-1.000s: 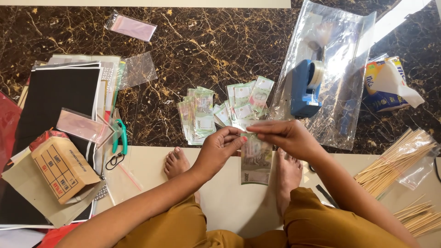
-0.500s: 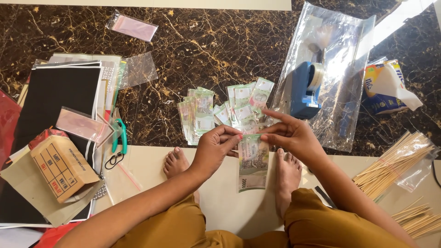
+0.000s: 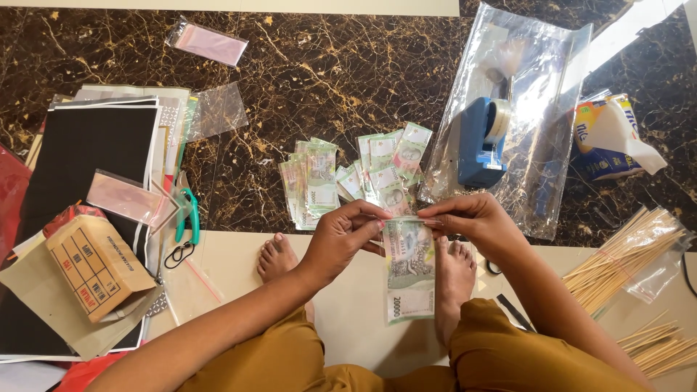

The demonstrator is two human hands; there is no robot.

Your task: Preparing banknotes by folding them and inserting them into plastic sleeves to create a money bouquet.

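Both hands meet over the person's lap: the left hand (image 3: 345, 236) pinches the top left corner of one green banknote (image 3: 411, 268) between thumb and fingertips, and the right hand (image 3: 475, 221) pinches its top right corner the same way. That single note hangs lengthwise downward from the two grips, its lower end lying over the pale floor between the two bare feet (image 3: 276, 258).

Just beyond the hands, on the dark marbled floor (image 3: 327, 65), lies a loose spread of more green banknotes (image 3: 348, 178); they overlap too much to count exactly, but there are roughly a dozen, in a left cluster and a right fan.

One blue tape dispenser (image 3: 481, 141) holding one roll of tape stands on a large clear plastic sheet (image 3: 537, 94). To its right sits one soft tissue pack (image 3: 606, 138) with a white tissue pulled out of its top.

Two bundles of thin wooden skewers (image 3: 624, 254) lie at the far right, the upper one partly inside a clear bag.

On the left: one brown cardboard box (image 3: 98, 265), closed, so its contents cannot be seen; one pair of green-handled pliers (image 3: 187, 218); a stack of black and grey sheets (image 3: 87, 145); and three small clear plastic bags (image 3: 207, 43), two of them tinted pink.
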